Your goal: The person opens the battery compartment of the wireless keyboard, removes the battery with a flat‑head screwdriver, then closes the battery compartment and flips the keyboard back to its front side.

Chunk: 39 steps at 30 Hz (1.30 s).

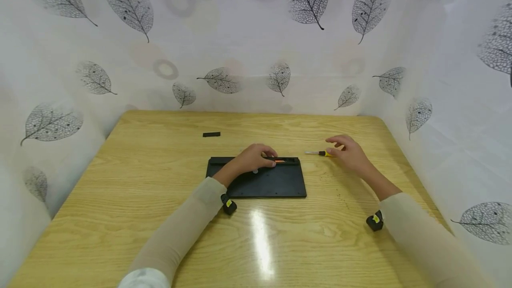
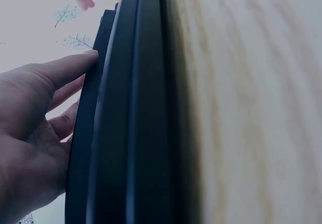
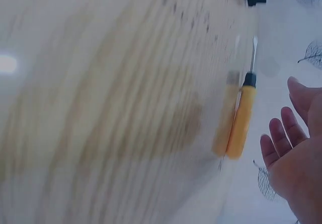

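Note:
A black keyboard (image 1: 268, 183) lies underside up on the table. In its raised far ridge is an uncovered battery slot with an orange battery (image 1: 279, 161) showing. My left hand (image 1: 253, 158) grips this ridge at the slot's left end, thumb on the near side and fingers over the far edge, as the left wrist view shows with the thumb on the keyboard (image 2: 115, 123). My right hand (image 1: 352, 157) hovers with loose, parted fingers over a yellow-handled screwdriver (image 3: 242, 116). Its blade points toward the keyboard, and in the right wrist view the hand is apart from the handle.
A small black cover strip (image 1: 211, 134) lies on the wooden table (image 1: 140, 168) behind the keyboard's left end. Small dark marks dot the tabletop right of the keyboard. A leaf-patterned white cloth (image 1: 248, 34) stands around the back and sides.

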Each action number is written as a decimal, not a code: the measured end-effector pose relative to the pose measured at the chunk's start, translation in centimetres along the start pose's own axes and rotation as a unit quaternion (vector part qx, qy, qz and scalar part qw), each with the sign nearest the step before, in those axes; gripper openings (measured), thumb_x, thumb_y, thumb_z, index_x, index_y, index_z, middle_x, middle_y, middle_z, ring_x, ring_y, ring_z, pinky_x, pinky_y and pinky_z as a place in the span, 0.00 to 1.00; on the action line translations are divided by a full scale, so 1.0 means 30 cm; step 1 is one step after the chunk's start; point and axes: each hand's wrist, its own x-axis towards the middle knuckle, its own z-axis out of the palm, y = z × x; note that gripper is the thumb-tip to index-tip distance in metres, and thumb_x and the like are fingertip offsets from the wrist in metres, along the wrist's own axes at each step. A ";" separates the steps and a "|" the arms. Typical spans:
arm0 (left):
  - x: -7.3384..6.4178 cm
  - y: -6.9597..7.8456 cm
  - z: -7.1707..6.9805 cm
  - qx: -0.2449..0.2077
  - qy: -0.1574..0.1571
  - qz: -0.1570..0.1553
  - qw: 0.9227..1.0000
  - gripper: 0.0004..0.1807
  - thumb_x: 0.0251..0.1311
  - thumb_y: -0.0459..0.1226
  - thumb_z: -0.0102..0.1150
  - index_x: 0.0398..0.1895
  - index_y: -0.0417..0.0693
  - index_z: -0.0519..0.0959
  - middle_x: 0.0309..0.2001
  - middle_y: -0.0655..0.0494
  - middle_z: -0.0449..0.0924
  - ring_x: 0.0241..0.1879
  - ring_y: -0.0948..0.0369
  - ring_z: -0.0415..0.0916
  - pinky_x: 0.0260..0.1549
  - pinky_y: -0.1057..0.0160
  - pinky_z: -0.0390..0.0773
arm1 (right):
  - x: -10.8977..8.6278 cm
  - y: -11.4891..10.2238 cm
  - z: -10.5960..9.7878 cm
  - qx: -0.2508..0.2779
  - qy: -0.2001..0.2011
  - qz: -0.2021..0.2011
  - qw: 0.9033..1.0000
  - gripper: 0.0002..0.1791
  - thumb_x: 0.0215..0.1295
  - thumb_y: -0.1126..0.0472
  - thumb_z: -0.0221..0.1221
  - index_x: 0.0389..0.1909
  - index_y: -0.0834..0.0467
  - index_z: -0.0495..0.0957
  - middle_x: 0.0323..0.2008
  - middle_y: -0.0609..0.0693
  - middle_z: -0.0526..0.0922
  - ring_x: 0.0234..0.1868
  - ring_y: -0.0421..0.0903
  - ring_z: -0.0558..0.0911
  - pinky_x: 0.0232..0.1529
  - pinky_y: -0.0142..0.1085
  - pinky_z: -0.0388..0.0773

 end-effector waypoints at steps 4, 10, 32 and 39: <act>0.000 0.000 -0.001 -0.004 -0.002 0.003 1.000 0.17 0.67 0.46 0.64 0.57 0.57 0.81 0.56 0.55 0.80 0.55 0.57 0.76 0.55 0.52 0.77 | -0.007 0.042 -0.035 -0.034 -0.014 0.000 0.999 0.22 0.75 0.56 0.58 0.62 0.64 0.76 0.64 0.64 0.71 0.57 0.60 0.71 0.52 0.52 0.70; -0.003 0.003 -0.005 -0.008 -0.003 0.003 1.000 0.17 0.67 0.45 0.65 0.57 0.56 0.81 0.56 0.55 0.80 0.55 0.57 0.77 0.54 0.53 0.77 | -0.007 0.088 -0.060 -0.062 -0.035 -0.013 0.997 0.20 0.74 0.59 0.59 0.59 0.67 0.77 0.61 0.67 0.72 0.57 0.64 0.71 0.54 0.60 0.71; 0.000 0.004 -0.009 -0.011 -0.009 0.006 1.000 0.17 0.67 0.44 0.64 0.58 0.55 0.81 0.56 0.55 0.80 0.56 0.57 0.76 0.55 0.53 0.77 | 0.004 0.145 -0.054 -0.075 -0.060 0.026 0.995 0.17 0.73 0.59 0.60 0.55 0.66 0.80 0.56 0.65 0.76 0.53 0.60 0.75 0.55 0.56 0.72; 0.007 0.001 -0.011 -0.007 -0.014 0.009 1.000 0.17 0.68 0.45 0.64 0.58 0.55 0.81 0.56 0.55 0.80 0.54 0.57 0.77 0.54 0.53 0.77 | -0.021 0.115 -0.074 -0.057 -0.048 0.047 0.996 0.21 0.76 0.55 0.57 0.61 0.64 0.77 0.60 0.64 0.74 0.56 0.62 0.76 0.56 0.57 0.74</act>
